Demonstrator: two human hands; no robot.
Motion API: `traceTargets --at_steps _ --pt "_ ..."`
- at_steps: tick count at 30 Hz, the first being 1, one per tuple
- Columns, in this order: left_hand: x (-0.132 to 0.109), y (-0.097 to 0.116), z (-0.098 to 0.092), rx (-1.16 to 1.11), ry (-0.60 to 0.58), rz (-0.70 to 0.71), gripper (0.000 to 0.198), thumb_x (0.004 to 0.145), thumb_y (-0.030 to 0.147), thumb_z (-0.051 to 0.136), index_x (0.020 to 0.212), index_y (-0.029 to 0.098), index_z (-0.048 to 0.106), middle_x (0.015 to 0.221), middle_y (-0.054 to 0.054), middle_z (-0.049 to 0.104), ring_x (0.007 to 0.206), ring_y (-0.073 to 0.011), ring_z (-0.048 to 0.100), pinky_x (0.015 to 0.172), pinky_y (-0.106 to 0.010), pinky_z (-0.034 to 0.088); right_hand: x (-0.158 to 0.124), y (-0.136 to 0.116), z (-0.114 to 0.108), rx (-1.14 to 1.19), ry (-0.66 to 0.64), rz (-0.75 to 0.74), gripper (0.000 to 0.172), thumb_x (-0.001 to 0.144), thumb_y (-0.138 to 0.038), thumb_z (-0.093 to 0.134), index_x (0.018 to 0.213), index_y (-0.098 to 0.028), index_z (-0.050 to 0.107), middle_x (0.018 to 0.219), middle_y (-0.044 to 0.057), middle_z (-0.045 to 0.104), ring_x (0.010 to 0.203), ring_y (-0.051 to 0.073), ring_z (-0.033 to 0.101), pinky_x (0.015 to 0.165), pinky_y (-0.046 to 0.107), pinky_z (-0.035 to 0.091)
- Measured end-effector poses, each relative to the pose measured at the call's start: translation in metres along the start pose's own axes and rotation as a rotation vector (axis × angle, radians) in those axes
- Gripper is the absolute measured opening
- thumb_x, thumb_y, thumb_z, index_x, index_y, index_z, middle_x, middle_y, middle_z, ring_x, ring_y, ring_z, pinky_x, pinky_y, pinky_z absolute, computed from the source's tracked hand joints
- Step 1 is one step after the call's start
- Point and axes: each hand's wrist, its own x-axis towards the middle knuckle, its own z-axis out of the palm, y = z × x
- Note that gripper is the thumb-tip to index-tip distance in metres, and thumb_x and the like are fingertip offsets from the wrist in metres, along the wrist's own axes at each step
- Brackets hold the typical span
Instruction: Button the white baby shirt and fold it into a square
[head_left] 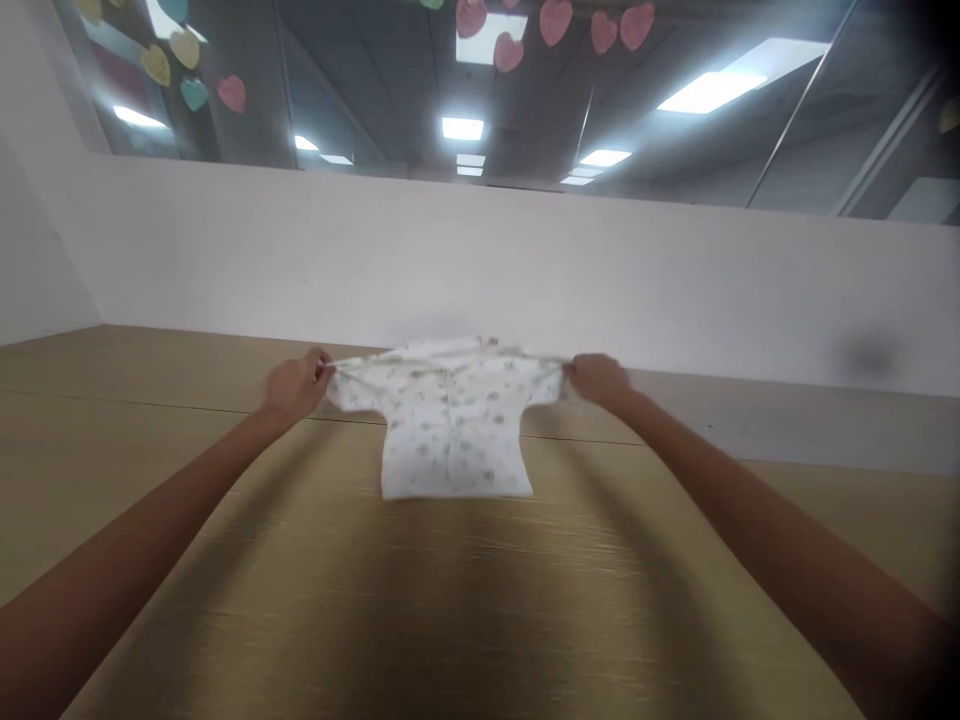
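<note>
Left hand [295, 385] and right hand [598, 380] fingers pinch the shirt [448, 425] sleeves, shirt stretched between them over the bench [225, 560].

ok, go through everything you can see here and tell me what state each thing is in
baby shirt: spread open, sleeves pulled out sideways
left hand: shut on one sleeve end
right hand: shut on the other sleeve end
table: wooden, beneath the shirt
ceiling lights: on
heart stickers: stuck on the glass
</note>
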Motion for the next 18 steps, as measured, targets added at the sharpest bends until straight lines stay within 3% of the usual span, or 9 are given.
traceTargets --at_steps 3,6,9,15,18 --pt "0.006 0.004 -0.024 -0.155 0.161 -0.037 0.032 0.083 0.041 0.038 0.103 0.021 0.052 0.093 -0.003 0.067 0.079 -0.0192 0.061 0.068 -0.025 0.042 0.006 0.009 -0.033 0.082 0.165 0.031 0.032 0.087 -0.034 0.042 0.079 -0.010 0.060 0.065 0.012 0.062 0.071 0.022 0.061 0.070 0.033 0.043" --pt "-0.011 0.003 -0.026 -0.249 0.179 -0.019 0.032 0.082 0.042 0.040 0.101 0.020 0.053 0.096 -0.004 0.066 0.075 -0.0169 0.061 0.067 -0.024 0.041 -0.014 0.021 -0.038 0.276 0.185 0.045 0.027 0.084 -0.037 0.047 0.077 -0.013 0.058 0.057 0.005 0.061 0.057 0.017 0.059 0.065 0.028 0.043" --pt "-0.044 -0.003 -0.010 -0.307 0.049 0.029 0.030 0.081 0.043 0.041 0.097 0.021 0.054 0.092 -0.002 0.066 0.069 -0.0167 0.060 0.063 -0.024 0.040 -0.052 0.037 -0.016 0.333 0.146 0.044 0.021 0.077 -0.035 0.055 0.070 -0.015 0.056 0.061 0.004 0.063 0.060 0.017 0.060 0.061 0.026 0.042" --pt "-0.112 -0.020 0.029 -0.470 -0.220 0.025 0.028 0.079 0.045 0.042 0.089 0.023 0.055 0.087 0.000 0.066 0.070 -0.0177 0.059 0.064 -0.026 0.041 -0.130 0.069 0.042 0.440 -0.083 0.115 0.019 0.070 -0.035 0.056 0.062 -0.018 0.053 0.067 0.005 0.064 0.064 0.020 0.060 0.055 0.026 0.040" --pt "-0.126 -0.033 0.041 -0.594 -0.214 -0.076 0.030 0.076 0.047 0.045 0.088 0.023 0.056 0.084 0.000 0.065 0.077 -0.0191 0.059 0.069 -0.027 0.043 -0.149 0.083 0.056 0.624 -0.257 0.205 0.015 0.065 -0.035 0.061 0.065 -0.020 0.056 0.072 0.009 0.064 0.064 0.020 0.060 0.055 0.028 0.043"
